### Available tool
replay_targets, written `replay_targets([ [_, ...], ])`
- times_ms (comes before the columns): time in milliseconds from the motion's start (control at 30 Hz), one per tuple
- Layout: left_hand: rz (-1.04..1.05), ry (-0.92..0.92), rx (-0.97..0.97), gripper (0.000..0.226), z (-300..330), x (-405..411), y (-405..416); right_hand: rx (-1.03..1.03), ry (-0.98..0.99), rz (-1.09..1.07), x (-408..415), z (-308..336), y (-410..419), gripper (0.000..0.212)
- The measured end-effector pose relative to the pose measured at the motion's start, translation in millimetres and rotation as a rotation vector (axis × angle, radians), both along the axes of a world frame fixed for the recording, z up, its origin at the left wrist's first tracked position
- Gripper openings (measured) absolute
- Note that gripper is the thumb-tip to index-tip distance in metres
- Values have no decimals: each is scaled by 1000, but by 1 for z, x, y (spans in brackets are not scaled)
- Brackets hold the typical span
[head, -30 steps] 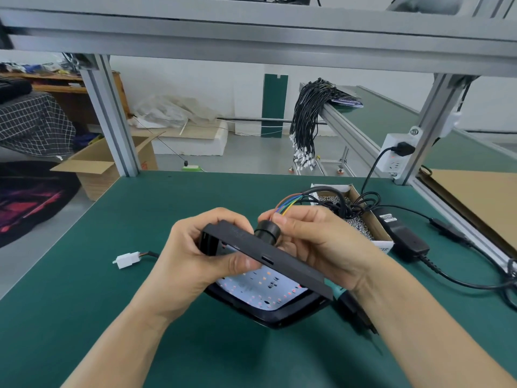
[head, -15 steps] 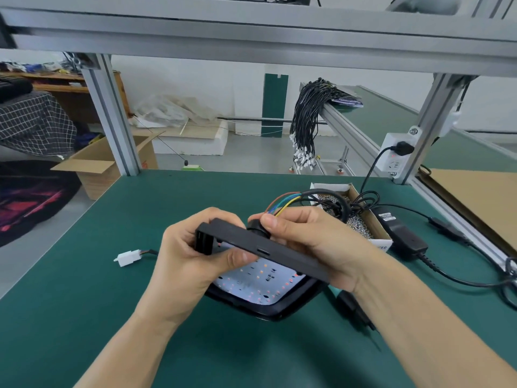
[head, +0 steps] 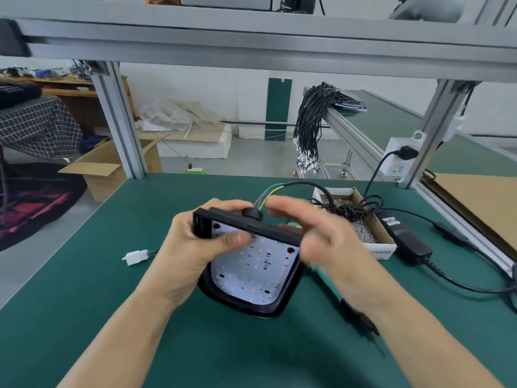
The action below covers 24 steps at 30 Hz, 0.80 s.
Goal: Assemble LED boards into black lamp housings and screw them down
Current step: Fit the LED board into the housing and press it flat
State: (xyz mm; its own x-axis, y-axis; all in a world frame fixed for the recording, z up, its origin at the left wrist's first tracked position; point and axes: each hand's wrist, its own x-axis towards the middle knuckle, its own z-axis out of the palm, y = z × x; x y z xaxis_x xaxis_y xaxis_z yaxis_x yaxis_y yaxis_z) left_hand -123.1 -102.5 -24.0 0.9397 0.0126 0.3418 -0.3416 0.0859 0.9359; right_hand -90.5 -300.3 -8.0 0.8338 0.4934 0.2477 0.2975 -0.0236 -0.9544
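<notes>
White wall (head: 212, 88), grey floor (head: 251, 158), aluminium frame (head: 251, 43), wooden shelf (head: 81, 99), open cardboard box (head: 109, 169).

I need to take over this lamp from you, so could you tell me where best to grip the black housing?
Take the black housing by its free right edge, coming from the right: the left hand already grips the left edge, and the cable gland and wires crowd the top wall. Keep fingers off the LED board.
</notes>
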Motion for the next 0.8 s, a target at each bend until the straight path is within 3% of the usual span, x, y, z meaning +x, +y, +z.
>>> replay_targets([
  [67, 2, 14, -7, 37, 1, 1, 0, -122, -156, 72, -5, -9, 3, 62],
  [267, 48, 11, -97, 31, -2, 0, -4, -20, -295, -76, -6, -12, 19, 41],
  [500, 97, -21, -116, 30, -5, -4, 6, -118, -359, 13, -5, 3, 33, 39],
  [633, 127, -11, -154, 28, -5, 0, 6, -114, -207, 58, 0, 8, 36, 41],
  [800, 73, 198, -228, 32, -1, 14, 4, -44, 22, 28, 18, 11, 36, 40],
])
